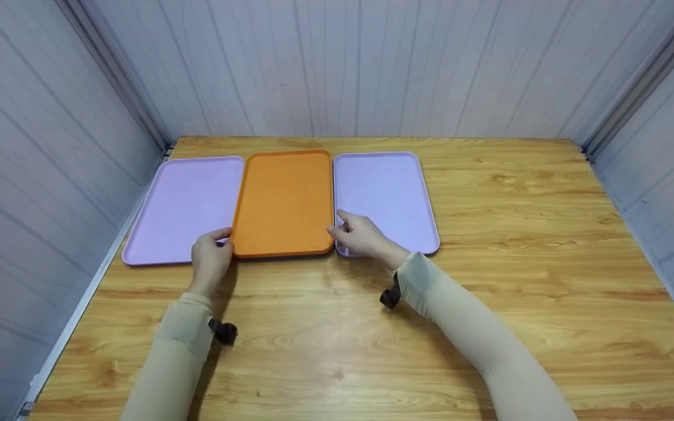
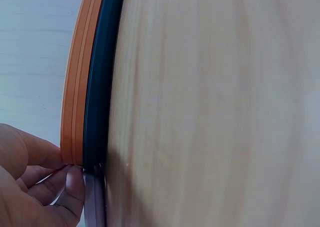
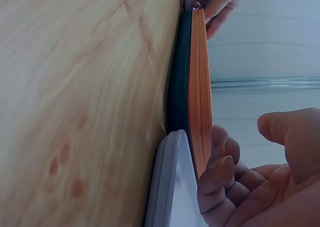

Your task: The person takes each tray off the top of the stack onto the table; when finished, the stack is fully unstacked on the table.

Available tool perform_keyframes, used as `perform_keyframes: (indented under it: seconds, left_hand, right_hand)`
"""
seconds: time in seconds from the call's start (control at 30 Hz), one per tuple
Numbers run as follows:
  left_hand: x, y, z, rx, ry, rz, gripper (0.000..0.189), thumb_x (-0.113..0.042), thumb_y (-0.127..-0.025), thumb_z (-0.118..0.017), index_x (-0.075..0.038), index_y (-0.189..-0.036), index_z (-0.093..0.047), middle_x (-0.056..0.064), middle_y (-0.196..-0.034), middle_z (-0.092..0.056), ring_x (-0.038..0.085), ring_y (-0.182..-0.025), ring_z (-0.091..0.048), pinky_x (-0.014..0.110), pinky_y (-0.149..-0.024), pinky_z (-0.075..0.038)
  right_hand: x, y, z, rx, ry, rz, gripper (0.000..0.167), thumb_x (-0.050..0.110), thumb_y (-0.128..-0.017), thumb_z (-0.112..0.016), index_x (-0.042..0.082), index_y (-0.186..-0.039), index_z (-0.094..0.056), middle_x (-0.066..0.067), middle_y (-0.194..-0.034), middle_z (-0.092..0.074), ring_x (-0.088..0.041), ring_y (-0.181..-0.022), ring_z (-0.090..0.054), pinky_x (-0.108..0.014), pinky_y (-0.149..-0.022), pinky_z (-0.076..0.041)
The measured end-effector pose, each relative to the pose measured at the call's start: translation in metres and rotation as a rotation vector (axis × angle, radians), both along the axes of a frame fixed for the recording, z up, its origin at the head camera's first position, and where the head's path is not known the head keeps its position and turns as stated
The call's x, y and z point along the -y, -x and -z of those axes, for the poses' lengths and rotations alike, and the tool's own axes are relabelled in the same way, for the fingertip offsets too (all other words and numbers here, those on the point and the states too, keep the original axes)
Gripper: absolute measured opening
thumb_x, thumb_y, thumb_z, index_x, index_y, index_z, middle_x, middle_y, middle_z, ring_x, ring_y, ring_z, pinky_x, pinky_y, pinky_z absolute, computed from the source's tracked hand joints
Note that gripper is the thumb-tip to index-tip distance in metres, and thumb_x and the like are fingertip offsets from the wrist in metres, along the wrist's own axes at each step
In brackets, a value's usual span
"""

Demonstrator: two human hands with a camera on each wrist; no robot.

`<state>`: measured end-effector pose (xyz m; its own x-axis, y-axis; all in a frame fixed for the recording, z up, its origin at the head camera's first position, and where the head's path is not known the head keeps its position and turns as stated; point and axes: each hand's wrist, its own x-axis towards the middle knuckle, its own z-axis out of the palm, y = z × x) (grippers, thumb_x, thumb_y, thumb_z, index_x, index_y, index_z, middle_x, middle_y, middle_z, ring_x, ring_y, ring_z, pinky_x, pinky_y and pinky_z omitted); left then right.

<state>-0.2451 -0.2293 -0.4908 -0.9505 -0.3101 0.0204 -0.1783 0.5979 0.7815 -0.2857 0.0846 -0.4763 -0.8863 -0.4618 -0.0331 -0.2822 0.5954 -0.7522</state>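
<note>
An orange tray (image 1: 284, 204) lies on top of a dark teal tray (image 2: 97, 97), whose side shows in both wrist views. My left hand (image 1: 210, 257) holds the orange tray at its front left corner, with the thumb over the edge and the fingers bent against the side. Beside the right edge is my right hand (image 1: 363, 235), above the lavender tray (image 1: 387, 193). Its bent fingers (image 3: 225, 162) come close to the orange side, and whether they touch cannot be told. The right thumb (image 3: 274, 128) stands away from the tray.
On the left lies a pinkish-purple tray (image 1: 188, 204), its right edge against the stack. The trays sit in a row on a wooden table (image 1: 337, 339). Pale panel walls (image 1: 337, 70) stand behind and on both sides.
</note>
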Motion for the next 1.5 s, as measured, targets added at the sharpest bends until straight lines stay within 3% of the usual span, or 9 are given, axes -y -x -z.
perform_keyframes:
  seconds: [0.23, 0.4, 0.53, 0.7, 0.83, 1.0, 1.17, 1.37, 1.5]
  left_hand:
    - [0.001, 0.000, 0.000, 0.029, -0.018, 0.000, 0.039, -0.003, -0.089, -0.052, -0.002, -0.125, -0.065, 0.019, -0.113, -0.068, 0.023, -0.087, -0.058, 0.018, -0.063, -0.042]
    - [0.001, 0.000, -0.001, 0.027, -0.024, 0.007, 0.038, -0.002, -0.090, -0.052, -0.001, -0.126, -0.065, 0.020, -0.115, -0.067, 0.023, -0.088, -0.058, 0.017, -0.063, -0.041]
    - [0.002, -0.001, 0.000, 0.024, -0.013, 0.008, 0.040, -0.002, -0.088, -0.051, 0.000, -0.126, -0.065, 0.020, -0.114, -0.067, 0.024, -0.089, -0.058, 0.017, -0.063, -0.041]
    - [0.002, -0.001, 0.000, 0.012, -0.011, 0.008, 0.040, -0.002, -0.087, -0.051, 0.000, -0.125, -0.065, 0.022, -0.114, -0.067, 0.025, -0.092, -0.059, 0.017, -0.064, -0.041]
    - [0.002, 0.000, 0.000, 0.008, -0.019, 0.005, 0.039, -0.001, -0.088, -0.052, 0.000, -0.125, -0.065, 0.021, -0.114, -0.067, 0.024, -0.091, -0.059, 0.016, -0.064, -0.041]
    - [0.002, -0.001, 0.000, 0.011, -0.020, 0.005, 0.038, -0.002, -0.088, -0.052, -0.001, -0.124, -0.066, 0.020, -0.111, -0.068, 0.022, -0.087, -0.059, 0.015, -0.062, -0.041]
    - [0.002, -0.002, 0.000, 0.016, -0.019, 0.011, 0.039, -0.002, -0.089, -0.052, -0.001, -0.125, -0.065, 0.020, -0.114, -0.067, 0.022, -0.090, -0.059, 0.016, -0.064, -0.042]
    - [0.002, -0.002, -0.001, 0.034, -0.038, 0.014, 0.039, -0.002, -0.090, -0.051, -0.001, -0.127, -0.064, 0.022, -0.114, -0.066, 0.024, -0.096, -0.059, 0.020, -0.071, -0.044]
    - [0.001, -0.002, -0.001, 0.027, -0.026, 0.018, 0.038, -0.003, -0.093, -0.047, 0.000, -0.127, -0.063, 0.021, -0.121, -0.064, 0.028, -0.105, -0.057, 0.032, -0.086, -0.046]
  right_hand:
    - [0.010, -0.003, 0.001, 0.059, -0.009, 0.001, 0.073, 0.035, -0.100, -0.052, -0.008, -0.150, -0.022, 0.001, -0.072, -0.059, -0.010, -0.057, -0.054, -0.030, -0.066, -0.050]
    - [0.013, -0.004, 0.007, 0.042, -0.027, 0.016, 0.075, 0.034, -0.099, -0.055, -0.007, -0.151, -0.021, -0.001, -0.074, -0.061, -0.011, -0.058, -0.056, -0.030, -0.073, -0.050]
    - [0.016, -0.005, 0.012, 0.039, -0.001, 0.025, 0.066, 0.028, -0.098, -0.059, -0.004, -0.149, -0.031, -0.004, -0.076, -0.067, -0.020, -0.054, -0.063, -0.031, -0.064, -0.053]
    - [0.021, -0.005, 0.012, -0.005, -0.046, 0.071, 0.051, 0.025, -0.096, -0.061, 0.001, -0.138, -0.047, -0.014, -0.102, -0.070, -0.027, -0.083, -0.068, -0.037, -0.079, -0.053]
    - [0.025, -0.005, 0.012, -0.060, -0.094, 0.120, 0.043, 0.022, -0.093, -0.063, -0.002, -0.127, -0.056, -0.017, -0.108, -0.067, -0.028, -0.100, -0.060, -0.041, -0.089, -0.048]
    - [0.029, -0.005, 0.014, -0.052, -0.103, 0.177, 0.030, 0.025, -0.092, -0.064, 0.000, -0.109, -0.064, -0.014, -0.100, -0.068, -0.029, -0.096, -0.062, -0.041, -0.085, -0.050]
    - [0.032, -0.006, 0.014, -0.007, -0.120, 0.220, 0.040, 0.033, -0.090, -0.066, 0.000, -0.113, -0.063, -0.016, -0.107, -0.068, -0.031, -0.102, -0.062, -0.042, -0.086, -0.050]
    - [0.034, -0.003, 0.015, -0.023, -0.114, 0.233, 0.024, 0.016, -0.089, -0.063, 0.000, -0.108, -0.065, -0.014, -0.103, -0.068, -0.026, -0.094, -0.061, -0.039, -0.083, -0.050]
    - [0.034, -0.002, 0.016, -0.012, -0.055, 0.231, 0.022, 0.005, -0.088, -0.057, 0.001, -0.109, -0.065, -0.012, -0.098, -0.068, -0.021, -0.085, -0.056, -0.036, -0.077, -0.049]
